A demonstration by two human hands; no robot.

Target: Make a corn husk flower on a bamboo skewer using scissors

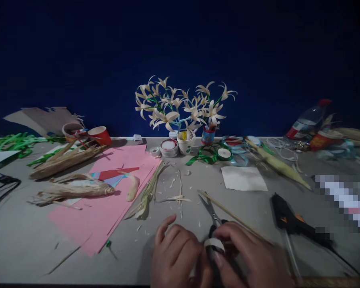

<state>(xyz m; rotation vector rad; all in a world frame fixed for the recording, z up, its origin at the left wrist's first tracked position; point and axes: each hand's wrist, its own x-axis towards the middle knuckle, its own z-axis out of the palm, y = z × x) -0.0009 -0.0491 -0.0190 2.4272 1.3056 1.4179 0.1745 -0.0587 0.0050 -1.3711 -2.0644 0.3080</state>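
Note:
Both my hands meet at the near edge of the grey table. My left hand is curled, thumb and fingers pinching a small pale strip. My right hand closes on the same strip from the other side and lies over the black handles of the scissors, whose blades point away from me. A thin wooden stick lies slantwise just beyond my right hand.
Pink paper sheets, dried husk bundles and husk strips lie left. A husk-flower bouquet in cups stands at the back with tape rolls and green ribbon. A black glue gun, white paper and a bottle are right.

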